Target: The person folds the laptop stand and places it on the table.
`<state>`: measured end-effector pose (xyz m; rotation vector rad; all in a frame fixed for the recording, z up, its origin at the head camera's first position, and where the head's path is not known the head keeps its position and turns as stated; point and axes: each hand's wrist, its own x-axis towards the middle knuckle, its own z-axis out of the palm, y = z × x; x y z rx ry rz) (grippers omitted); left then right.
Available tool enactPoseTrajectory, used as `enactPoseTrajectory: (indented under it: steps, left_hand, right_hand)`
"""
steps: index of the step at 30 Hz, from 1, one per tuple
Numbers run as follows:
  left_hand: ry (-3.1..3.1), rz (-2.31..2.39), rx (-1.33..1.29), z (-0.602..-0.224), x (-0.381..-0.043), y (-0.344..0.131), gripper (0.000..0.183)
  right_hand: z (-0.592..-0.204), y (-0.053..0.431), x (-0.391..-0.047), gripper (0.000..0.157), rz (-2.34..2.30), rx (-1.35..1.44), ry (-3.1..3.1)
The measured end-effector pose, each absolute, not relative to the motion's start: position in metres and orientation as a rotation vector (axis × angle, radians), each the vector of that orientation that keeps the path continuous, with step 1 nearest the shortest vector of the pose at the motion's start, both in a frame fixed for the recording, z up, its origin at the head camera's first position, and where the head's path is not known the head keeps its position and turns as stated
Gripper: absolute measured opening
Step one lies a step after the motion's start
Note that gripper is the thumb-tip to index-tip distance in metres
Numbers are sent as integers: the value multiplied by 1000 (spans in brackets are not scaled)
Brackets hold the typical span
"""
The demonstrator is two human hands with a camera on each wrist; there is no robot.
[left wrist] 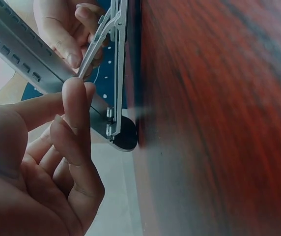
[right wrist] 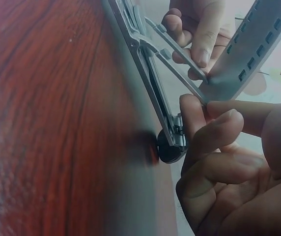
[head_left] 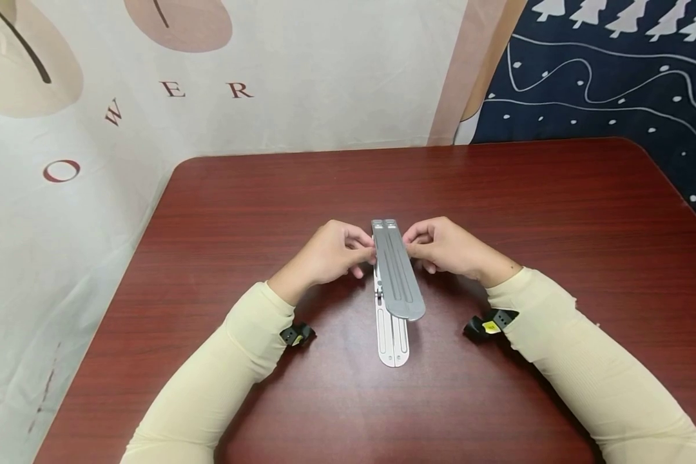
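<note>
A silver folding laptop stand (head_left: pixel 399 277) stands on the table, its ridged upper plate raised at a slant over the flat base (head_left: pixel 392 348). From the left side, my left hand (head_left: pixel 342 252) pinches a thin support strut (left wrist: pixel 92 54) between thumb and index finger. On the opposite side, my right hand (head_left: pixel 455 248) pinches the other strut (right wrist: pixel 177 73) the same way. Both wrist views show the struts slanting from the base up to the slotted underside of the plate (right wrist: pixel 253 49). A dark round pad (left wrist: pixel 126 135) lies at the hinge end.
The stand is on a reddish-brown wooden table (head_left: pixel 267 193). Behind it hang a pale lettered cloth (head_left: pixel 336 77) and a dark blue cloth (head_left: pixel 603 77) with white trees. Small black cameras are strapped at both wrists, over cream sleeves (head_left: pixel 226 361).
</note>
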<state>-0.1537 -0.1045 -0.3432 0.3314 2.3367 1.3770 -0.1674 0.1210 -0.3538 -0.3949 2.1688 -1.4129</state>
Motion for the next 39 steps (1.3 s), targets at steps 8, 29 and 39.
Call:
enactPoseTrajectory:
  steps: [8, 29, 39]
  left_hand:
    - [2338, 1359, 347, -344, -154, -105, 11]
    - [2415, 1210, 375, -343, -151, -102, 11]
    - [2390, 1185, 373, -343, -150, -102, 11]
  right_hand:
    - [-353, 121, -167, 12, -1402, -409, 2156]
    - [-356, 121, -168, 10, -1338, -466, 2208]
    - [-359, 121, -167, 9, -1293, -495, 2226]
